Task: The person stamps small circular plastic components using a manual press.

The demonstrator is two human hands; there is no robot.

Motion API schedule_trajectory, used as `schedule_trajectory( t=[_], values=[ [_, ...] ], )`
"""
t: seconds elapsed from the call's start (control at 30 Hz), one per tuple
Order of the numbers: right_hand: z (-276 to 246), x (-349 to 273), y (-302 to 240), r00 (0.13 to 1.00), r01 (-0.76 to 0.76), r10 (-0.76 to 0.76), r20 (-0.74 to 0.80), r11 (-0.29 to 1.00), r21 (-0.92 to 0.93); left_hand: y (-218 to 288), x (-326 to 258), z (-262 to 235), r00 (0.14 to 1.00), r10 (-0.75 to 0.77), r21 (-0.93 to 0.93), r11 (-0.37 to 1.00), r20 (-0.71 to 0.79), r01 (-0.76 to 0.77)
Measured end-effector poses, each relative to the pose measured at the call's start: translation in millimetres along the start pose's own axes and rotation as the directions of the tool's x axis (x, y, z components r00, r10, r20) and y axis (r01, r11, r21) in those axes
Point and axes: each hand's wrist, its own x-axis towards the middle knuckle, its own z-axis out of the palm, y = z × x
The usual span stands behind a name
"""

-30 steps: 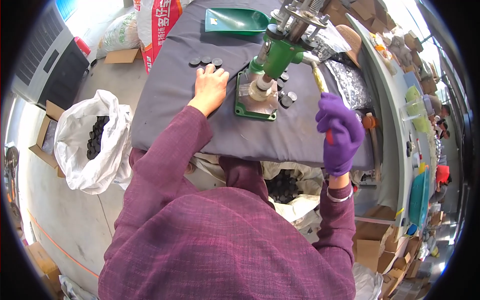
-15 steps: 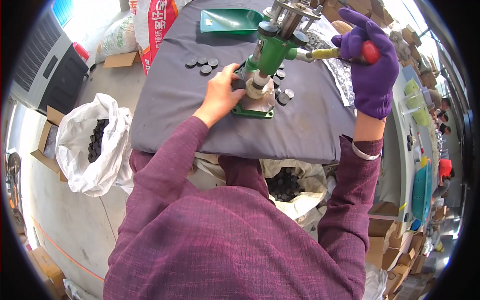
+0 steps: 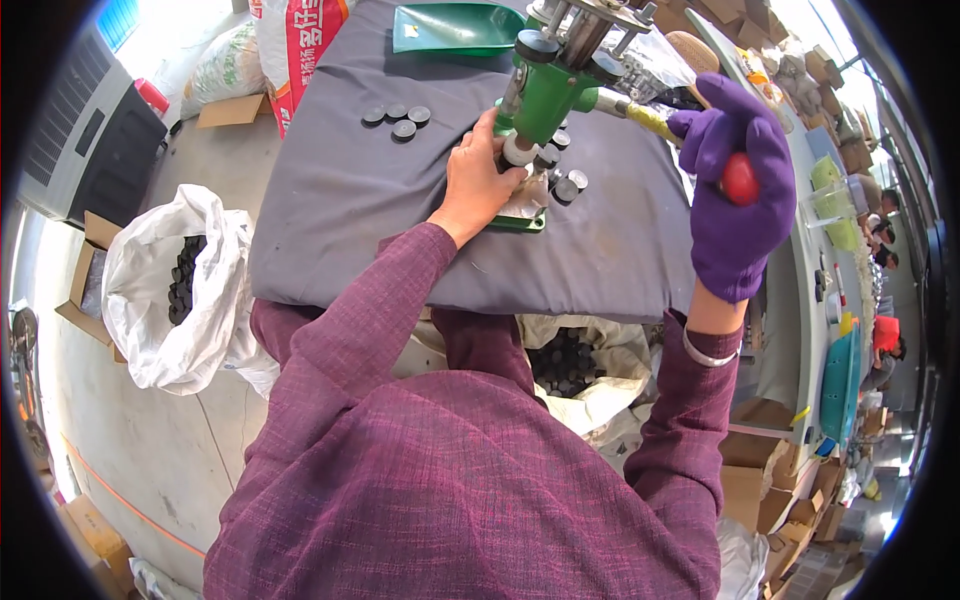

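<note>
A green hand press (image 3: pixel 545 105) stands on the cloth-covered table. My bare left hand (image 3: pixel 478 180) reaches in from its left side, fingers and thumb closed around a round black cap (image 3: pixel 506 162) beneath the white-tipped ram (image 3: pixel 519 150); the fingers hide most of this cap. In a purple glove, my right hand (image 3: pixel 740 190) is on the press lever (image 3: pixel 650 120), its red knob (image 3: pixel 740 180) against the palm and some fingers raised. Several black caps with pale discs (image 3: pixel 565 188) lie right of the press base (image 3: pixel 520 222). Another group of round caps (image 3: pixel 403 130) lies to its left.
A green scoop (image 3: pixel 455 30) lies at the table's far side. On the floor at left stands a white sack (image 3: pixel 140 300) of black caps; a cream sack (image 3: pixel 600 400) of them sits below the table's front edge. Cardboard boxes (image 3: pixel 750 490) stand at right.
My left hand has moved right, bringing the black cap to the ram. My right hand has come down and nearer with the lever, and the view has shifted slightly.
</note>
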Motion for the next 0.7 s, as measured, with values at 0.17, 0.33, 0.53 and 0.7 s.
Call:
schedule_trajectory(
  t=[0.17, 0.33, 0.53, 0.7],
  values=[
    [12, -55, 14, 0.997, 0.053, -0.057, -0.059, 0.997, -0.056, 4, 2, -4, 0.998, -0.048, -0.069, 0.996, 0.034, 0.050],
    [8, -102, 52, 0.967, 0.255, -0.250, 0.053, 0.939, -0.232, -27, 14, -22, 0.987, 0.150, 0.127, 0.982, -0.059, -0.142],
    [10, -93, 38, 0.976, 0.210, -0.190, 0.103, 0.947, -0.245, -79, 12, -70, 0.970, 0.231, 0.705, 0.701, -0.078, -0.110],
    [8, -58, -4, 0.995, -0.103, 0.103, -0.005, 0.991, -0.084, -71, 4, -81, 0.978, 0.092, 0.654, 0.730, 0.190, -0.196]
  ],
)
